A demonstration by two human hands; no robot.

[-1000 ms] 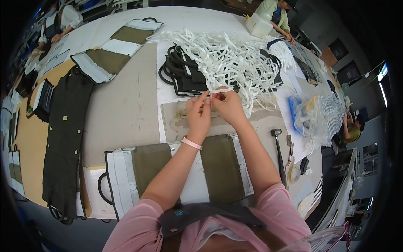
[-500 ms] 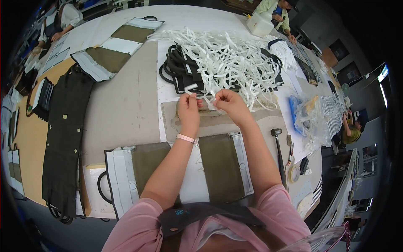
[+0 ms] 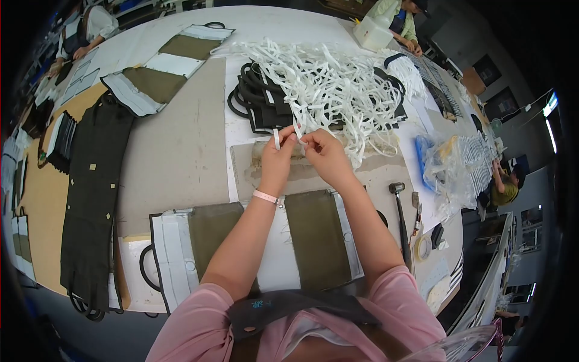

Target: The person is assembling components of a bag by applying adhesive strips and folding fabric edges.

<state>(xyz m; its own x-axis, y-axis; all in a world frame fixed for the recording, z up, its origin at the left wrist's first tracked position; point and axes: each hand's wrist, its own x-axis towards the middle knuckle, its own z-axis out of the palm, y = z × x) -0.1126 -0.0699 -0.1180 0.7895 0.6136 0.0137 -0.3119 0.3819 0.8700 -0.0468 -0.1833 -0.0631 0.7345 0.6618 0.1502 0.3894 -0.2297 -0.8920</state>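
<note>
Over the near edge of a tangled heap of narrow white tape [image 3: 338, 84], my two hands are close together. My left hand [image 3: 277, 161] pinches a white tape [image 3: 277, 139], whose short end stands up between the fingers. Thumb and fingers of my right hand [image 3: 327, 158] close on a white strip that runs up toward the heap; whether it is the same piece I cannot tell. Black bags with thick round handles [image 3: 246, 99] lie partly under the heap. Below my forearms rests a flat fabric piece [image 3: 316, 241] with olive and white panels and a black handle.
On the right lie a hammer [image 3: 399, 208], a tape roll [image 3: 423, 247] and clear plastic wrapping [image 3: 449, 172]. A long black fabric piece [image 3: 93, 199] and another olive-white piece [image 3: 154, 87] lie left. A white jug [image 3: 373, 33] stands far right; other people work around the table.
The white end in my left hand has turned from slanting to upright. My right hand has shifted slightly left and down, and the strip between the hands has moved.
</note>
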